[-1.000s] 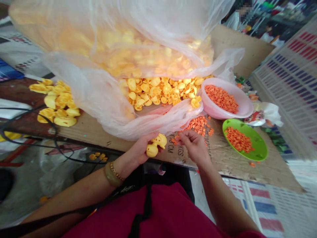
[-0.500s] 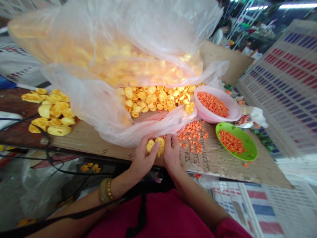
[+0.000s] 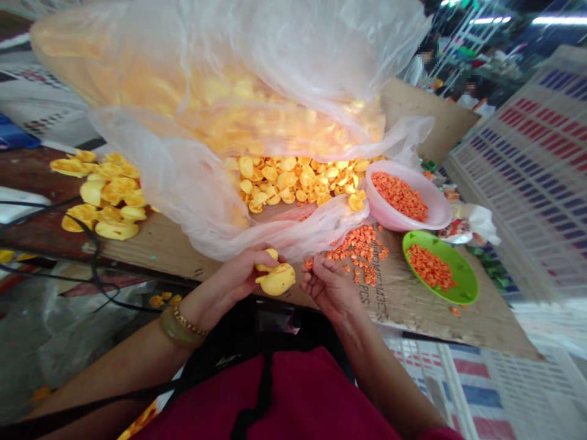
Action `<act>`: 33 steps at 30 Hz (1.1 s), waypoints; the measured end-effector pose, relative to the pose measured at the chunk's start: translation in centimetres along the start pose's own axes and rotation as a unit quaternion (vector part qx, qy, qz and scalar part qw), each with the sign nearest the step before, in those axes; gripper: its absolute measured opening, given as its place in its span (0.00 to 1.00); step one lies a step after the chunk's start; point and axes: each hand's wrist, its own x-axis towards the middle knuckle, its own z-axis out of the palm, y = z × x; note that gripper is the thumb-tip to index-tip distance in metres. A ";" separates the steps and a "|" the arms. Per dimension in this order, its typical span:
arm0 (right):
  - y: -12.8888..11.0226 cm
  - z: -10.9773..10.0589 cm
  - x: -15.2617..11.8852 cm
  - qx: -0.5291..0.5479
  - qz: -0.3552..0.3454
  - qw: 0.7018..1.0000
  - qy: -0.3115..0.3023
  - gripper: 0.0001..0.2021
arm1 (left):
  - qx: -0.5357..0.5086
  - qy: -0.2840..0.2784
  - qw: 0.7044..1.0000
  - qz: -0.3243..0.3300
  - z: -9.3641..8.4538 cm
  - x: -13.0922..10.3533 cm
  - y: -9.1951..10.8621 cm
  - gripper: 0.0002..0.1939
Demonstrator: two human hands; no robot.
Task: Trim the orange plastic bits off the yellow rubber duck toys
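In front of the plastic bag (image 3: 169, 177), a yellow piece (image 3: 278, 280) is gripped by the left hand (image 3: 232, 278), not yet touched by the orange bit (image 3: 309, 263) pinched in the right hand (image 3: 334, 288), with many yellow shells (image 3: 293, 178) left inside the bag.

Up high at the far right, we see long white lights (image 3: 559, 21) shining where the room looks dark. Thin white poles (image 3: 460, 47) stand back there. Big white crates (image 3: 527, 137) with red and blue rows are on our right. On our left, we see a dark reddish table (image 3: 25, 174) above a gray floor (image 3: 21, 366).
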 end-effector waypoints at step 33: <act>-0.4 0.3 -0.8 -0.554 -0.439 0.693 -0.138 0.09 | -0.109 -0.062 0.991 -0.041 2.2 0.0 -0.6 0.09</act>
